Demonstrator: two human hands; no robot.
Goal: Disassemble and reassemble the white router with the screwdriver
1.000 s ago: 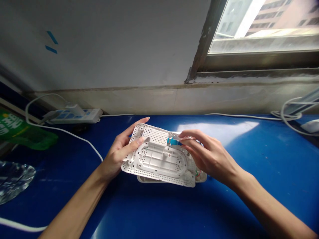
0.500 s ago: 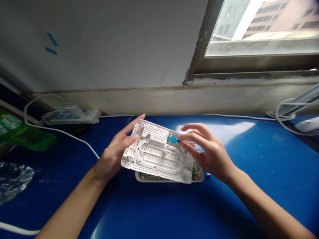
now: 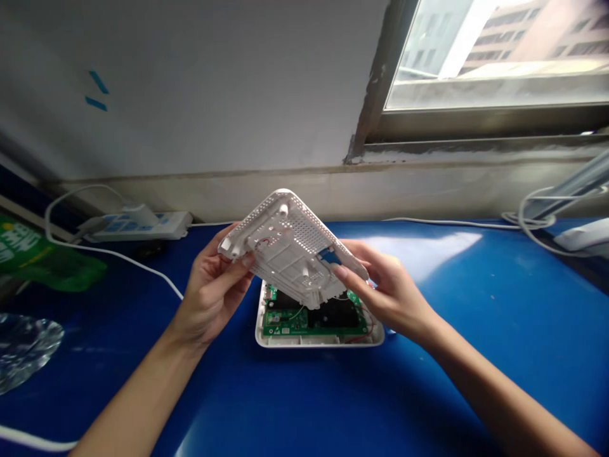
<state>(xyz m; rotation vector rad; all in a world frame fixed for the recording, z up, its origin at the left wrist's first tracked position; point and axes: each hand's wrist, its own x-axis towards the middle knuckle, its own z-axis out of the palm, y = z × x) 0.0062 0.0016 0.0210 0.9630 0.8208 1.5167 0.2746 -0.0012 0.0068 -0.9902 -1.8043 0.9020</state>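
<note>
A white perforated plastic cover (image 3: 283, 251) is held tilted in the air, its ribbed inner side facing me. My left hand (image 3: 216, 285) is closed on its left corner, thumb on the inner face. My right hand (image 3: 378, 276) grips the right edge, with the thumb beside a blue patch (image 3: 329, 256) at a cut-out in the cover. Below lies the white casing (image 3: 320, 343) of an electronic device, open at the top. Inside it are a green circuit board (image 3: 290, 322), black parts and thin wires. The cover hides the casing's far portion.
A white power strip (image 3: 143, 226) with a plugged-in cable lies at the back left by the wall. A green bottle (image 3: 47, 257) and a clear plastic item (image 3: 28, 349) are at the left. Coiled white cable (image 3: 528, 216) rests at the right on the blue table (image 3: 304, 400).
The cover has been lifted and tilted off the casing, so more of the circuit board shows. My right hand has shifted from the blue piece to grip the cover's edge.
</note>
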